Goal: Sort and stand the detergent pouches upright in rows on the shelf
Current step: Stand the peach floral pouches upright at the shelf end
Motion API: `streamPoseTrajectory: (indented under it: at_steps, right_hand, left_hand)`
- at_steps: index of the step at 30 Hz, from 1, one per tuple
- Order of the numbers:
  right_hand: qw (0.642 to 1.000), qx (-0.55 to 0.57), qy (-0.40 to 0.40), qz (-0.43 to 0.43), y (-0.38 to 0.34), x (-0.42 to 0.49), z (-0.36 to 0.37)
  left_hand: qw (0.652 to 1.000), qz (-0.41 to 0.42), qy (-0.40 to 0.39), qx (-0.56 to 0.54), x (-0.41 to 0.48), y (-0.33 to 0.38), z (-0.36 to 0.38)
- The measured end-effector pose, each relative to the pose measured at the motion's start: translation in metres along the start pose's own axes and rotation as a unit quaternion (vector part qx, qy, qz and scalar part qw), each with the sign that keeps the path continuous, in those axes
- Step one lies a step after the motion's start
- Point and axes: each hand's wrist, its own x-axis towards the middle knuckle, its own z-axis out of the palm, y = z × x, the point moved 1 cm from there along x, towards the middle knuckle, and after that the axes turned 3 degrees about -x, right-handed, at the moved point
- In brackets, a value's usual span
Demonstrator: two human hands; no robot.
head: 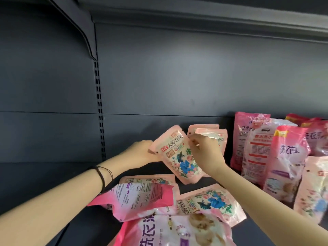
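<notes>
Left hand (142, 150), right hand (204, 153) grip tilted floral pouch (177, 153) over shelf (53, 176).

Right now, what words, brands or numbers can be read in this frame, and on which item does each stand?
"立白 大师香氛": tilted floral pouch, held by the left hand and right hand.
"香水洗衣": standing white-backed pouch.
"洗衣": standing pink pouch.
"洗衣": flat pink pouch nearest the camera.
The fine print on these and on the flat back-up pouch is too small or blurred to read.
</notes>
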Motion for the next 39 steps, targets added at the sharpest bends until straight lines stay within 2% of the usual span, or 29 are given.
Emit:
streamPoseTrajectory:
  at_steps: [2,4,6,8,11,15,19,22,24,27,31,33,35,39]
  right_hand:
    - [0.983,0.155,-0.001,0.098,0.018,-0.007,-0.007]
    - [0.94,0.287,0.004,0.183,0.038,-0.015,-0.013]
    - [0.913,0.348,0.016,0.214,0.059,-0.022,-0.019]
    - [0.904,0.364,0.024,0.225,0.077,-0.027,-0.027]
    - [0.913,0.339,0.023,0.227,0.099,-0.029,-0.036]
    - [0.923,0.315,0.068,0.209,0.114,-0.026,-0.048]
    - [0.946,0.293,0.061,0.123,0.11,-0.022,-0.064]
    - [0.982,0.164,0.089,0.015,0.103,-0.022,-0.076]
    - [0.99,0.054,0.109,-0.076,0.096,-0.024,-0.084]
    - [0.975,-0.069,0.086,-0.195,0.084,-0.032,-0.092]
    - [0.944,-0.155,-0.045,-0.288,0.066,-0.041,-0.1]
    - [0.924,-0.204,-0.118,-0.303,0.056,-0.042,-0.102]
    - [0.905,-0.228,-0.153,-0.325,0.044,-0.047,-0.103]
    - [0.882,-0.189,-0.191,-0.387,0.015,-0.063,-0.099]
  left_hand:
    - [0.994,-0.017,0.016,-0.108,0.005,0.018,0.011]
    - [0.983,-0.028,0.038,-0.176,0.01,0.038,0.022]
    - [0.977,-0.022,0.057,-0.204,0.016,0.058,0.034]
    - [0.977,-0.004,0.069,-0.202,0.022,0.075,0.046]
    - [0.978,0.021,0.083,-0.192,0.029,0.094,0.062]
    - [0.979,0.047,0.072,-0.183,0.033,0.113,0.077]
    - [0.986,0.065,0.059,-0.143,0.033,0.123,0.079]
    - [0.995,0.052,0.035,-0.075,0.028,0.119,0.074]
    - [0.999,0.041,0.024,-0.024,0.019,0.111,0.066]
    - [0.996,0.03,0.002,0.084,-0.006,0.101,0.05]
    - [0.954,0.043,-0.043,0.293,-0.044,0.092,0.034]
    - [0.936,0.058,-0.053,0.343,-0.061,0.089,0.027]
    - [0.922,0.067,-0.057,0.377,-0.076,0.085,0.017]
    - [0.908,0.044,-0.066,0.411,-0.101,0.066,-0.006]
